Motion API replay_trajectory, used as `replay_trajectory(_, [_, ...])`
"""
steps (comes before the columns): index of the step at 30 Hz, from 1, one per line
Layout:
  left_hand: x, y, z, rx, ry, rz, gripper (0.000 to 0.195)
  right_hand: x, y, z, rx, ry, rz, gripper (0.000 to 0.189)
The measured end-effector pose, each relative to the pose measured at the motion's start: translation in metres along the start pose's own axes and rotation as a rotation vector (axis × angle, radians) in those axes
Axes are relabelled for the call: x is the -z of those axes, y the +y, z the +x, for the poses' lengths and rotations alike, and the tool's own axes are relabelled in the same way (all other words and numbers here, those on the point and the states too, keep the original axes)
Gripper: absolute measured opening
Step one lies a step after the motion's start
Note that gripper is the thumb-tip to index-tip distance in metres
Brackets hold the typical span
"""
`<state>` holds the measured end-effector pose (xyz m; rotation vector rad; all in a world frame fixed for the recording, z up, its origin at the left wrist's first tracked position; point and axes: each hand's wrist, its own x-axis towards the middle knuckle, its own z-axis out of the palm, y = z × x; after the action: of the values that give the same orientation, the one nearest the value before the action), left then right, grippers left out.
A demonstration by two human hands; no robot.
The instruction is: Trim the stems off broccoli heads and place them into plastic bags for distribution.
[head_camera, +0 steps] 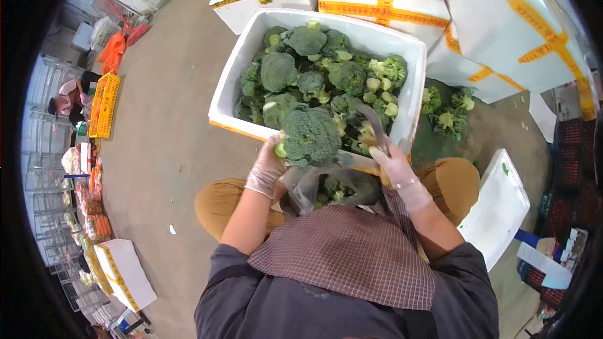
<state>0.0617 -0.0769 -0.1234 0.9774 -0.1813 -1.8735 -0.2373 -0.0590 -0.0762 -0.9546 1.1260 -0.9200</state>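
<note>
My left hand (271,162), in a clear thin glove, holds a large broccoli head (311,136) by its pale stem, over the near edge of a white foam box (226,89). Many broccoli heads (279,71) fill that box. My right hand (393,162), gloved too, is shut on a knife (374,125) whose slightly blurred blade points up over the box's near right part. A clear plastic bag (304,188) with broccoli (338,188) inside lies open between my knees, below both hands.
Taped foam boxes (381,7) stand behind and to the right. Broccoli trimmings (447,117) lie on the floor beside the box. A foam lid (494,212) rests at my right. Far left, a person (70,99) crouches by a yellow crate (104,106); another foam box (126,273) stands lower left.
</note>
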Motion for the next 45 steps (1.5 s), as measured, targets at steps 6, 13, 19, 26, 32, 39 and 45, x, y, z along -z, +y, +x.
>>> replay_trajectory(6, [-0.021, -0.060, 0.014, 0.168, -0.214, -0.539, 0.043, -0.029, -0.014, 0.007, -0.143, -0.117, 0.336, 0.044])
replay_trajectory(13, [-0.056, -0.066, 0.014, -0.066, -0.471, -0.065, 0.037, -0.047, -0.016, -0.005, -0.099, -0.072, 0.181, 0.046])
replay_trajectory(19, [-0.054, -0.070, 0.015, -0.042, -0.432, -0.117, 0.036, -0.043, -0.009, -0.005, -0.119, -0.055, 0.194, 0.046])
replay_trajectory(26, [-0.057, -0.067, 0.013, -0.058, -0.452, -0.088, 0.037, -0.043, -0.013, -0.003, -0.100, -0.070, 0.148, 0.045])
replay_trajectory(32, [-0.068, -0.063, 0.000, -0.263, -0.513, 0.286, 0.038, -0.039, -0.010, -0.002, -0.049, -0.090, 0.102, 0.047])
replay_trajectory(39, [-0.068, -0.063, -0.032, 0.134, -0.221, -0.511, 0.046, -0.041, -0.009, 0.008, 0.407, -0.042, -0.274, 0.029])
replay_trajectory(45, [-0.061, -0.048, -0.028, -0.009, -0.074, -0.488, 0.045, -0.038, -0.025, -0.024, 0.253, -0.200, -0.523, 0.027])
